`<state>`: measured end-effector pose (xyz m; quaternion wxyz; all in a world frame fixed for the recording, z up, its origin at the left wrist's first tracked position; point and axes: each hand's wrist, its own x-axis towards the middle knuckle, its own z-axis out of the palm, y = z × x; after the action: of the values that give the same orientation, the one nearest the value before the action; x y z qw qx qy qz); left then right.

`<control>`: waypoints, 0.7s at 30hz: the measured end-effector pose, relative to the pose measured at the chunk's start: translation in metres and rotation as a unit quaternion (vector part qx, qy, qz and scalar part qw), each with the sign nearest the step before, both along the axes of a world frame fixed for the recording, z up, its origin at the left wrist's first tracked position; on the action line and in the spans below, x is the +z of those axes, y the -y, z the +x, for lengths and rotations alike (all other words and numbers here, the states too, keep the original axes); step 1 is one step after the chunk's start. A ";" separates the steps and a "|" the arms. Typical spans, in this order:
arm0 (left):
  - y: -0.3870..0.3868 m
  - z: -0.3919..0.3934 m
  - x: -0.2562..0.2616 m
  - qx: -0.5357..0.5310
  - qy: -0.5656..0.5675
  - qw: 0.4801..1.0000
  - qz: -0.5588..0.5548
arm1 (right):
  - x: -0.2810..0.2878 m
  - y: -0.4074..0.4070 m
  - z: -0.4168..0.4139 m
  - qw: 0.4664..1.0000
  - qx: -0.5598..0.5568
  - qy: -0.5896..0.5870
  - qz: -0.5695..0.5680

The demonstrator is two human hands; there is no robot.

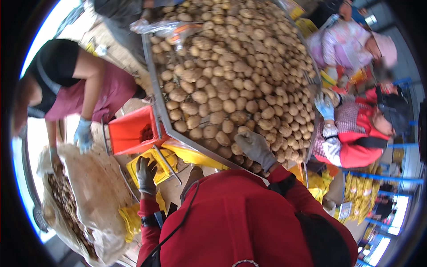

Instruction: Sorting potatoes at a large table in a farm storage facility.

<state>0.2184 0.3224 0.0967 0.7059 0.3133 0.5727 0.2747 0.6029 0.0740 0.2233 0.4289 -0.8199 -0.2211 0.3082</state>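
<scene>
Potatoes (230, 96) of mixed sizes fill a large metal-edged sorting table (160, 96) before me. My right hand (255, 148), in a grey glove, reaches over the near edge and rests on potatoes; its fingers are curled, and whether it grips one is hidden. Off the table at the left, my left hand (146, 173), also gloved, hangs with fingers apart and nothing in it. Beneath and beside it lie yellow mesh bags (156, 165). A red open container (130, 131) stands against the table's left side. Crumpled clear plastic (163, 28) lies on the far left corner.
At the left a person (90, 80) in blue gloves bends over a large whitish sack (96, 187) with small potatoes. Two people (353, 133) (347, 46) work along the right side. Another person stands at the far left corner. Filled yellow sacks (360, 193) are stacked at the right.
</scene>
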 end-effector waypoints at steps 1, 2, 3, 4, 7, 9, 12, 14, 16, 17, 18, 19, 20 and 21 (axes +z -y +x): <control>-0.003 0.017 0.010 -0.167 -0.072 0.974 0.133 | 0.002 0.014 0.000 0.998 0.044 -0.025 -0.040; -0.005 0.040 0.018 -0.196 -0.057 0.961 0.184 | 0.003 0.027 -0.001 0.993 0.102 -0.052 -0.040; 0.000 0.059 0.025 -0.223 -0.088 0.939 0.247 | 0.001 0.042 -0.006 0.994 0.075 -0.054 -0.066; -0.001 0.083 0.035 -0.200 -0.034 0.967 0.157 | 0.003 0.056 -0.008 0.991 0.102 0.031 -0.080; 0.018 0.168 0.054 -0.372 -0.097 0.839 0.385 | -0.002 0.097 -0.016 0.982 0.115 0.122 -0.084; 0.040 0.212 0.071 -0.488 -0.088 0.722 0.482 | -0.003 0.122 -0.020 0.986 0.068 0.073 -0.135; 0.082 0.278 0.073 -0.645 -0.131 0.462 0.594 | -0.010 0.150 -0.025 0.985 0.021 0.070 -0.154; 0.107 0.304 0.066 -0.670 -0.137 0.395 0.613 | -0.015 0.163 -0.027 0.985 -0.013 0.035 -0.171; 0.120 0.325 0.056 -0.630 -0.089 0.401 0.659 | -0.022 0.171 -0.027 0.987 -0.053 0.094 -0.118; 0.124 0.334 0.052 -0.634 -0.095 0.401 0.654 | -0.028 0.173 -0.026 0.988 -0.044 0.081 -0.125; 0.124 0.348 0.052 -0.691 -0.075 0.422 0.582 | -0.032 0.172 -0.023 0.989 -0.065 0.073 -0.115; 0.119 0.369 0.053 -0.718 -0.067 0.430 0.543 | -0.039 0.170 -0.019 0.990 -0.089 0.074 -0.084; 0.114 0.389 0.057 -0.742 -0.060 0.439 0.503 | -0.045 0.168 -0.013 0.989 -0.084 0.061 -0.103; 0.107 0.418 0.062 -0.764 -0.010 0.377 0.523 | -0.052 0.165 -0.007 0.985 -0.077 0.078 -0.135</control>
<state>0.6359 0.2158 0.1586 0.3068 0.9279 -0.1602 -0.1389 0.5963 -0.0906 0.1718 0.3184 -0.9062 -0.1467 0.2364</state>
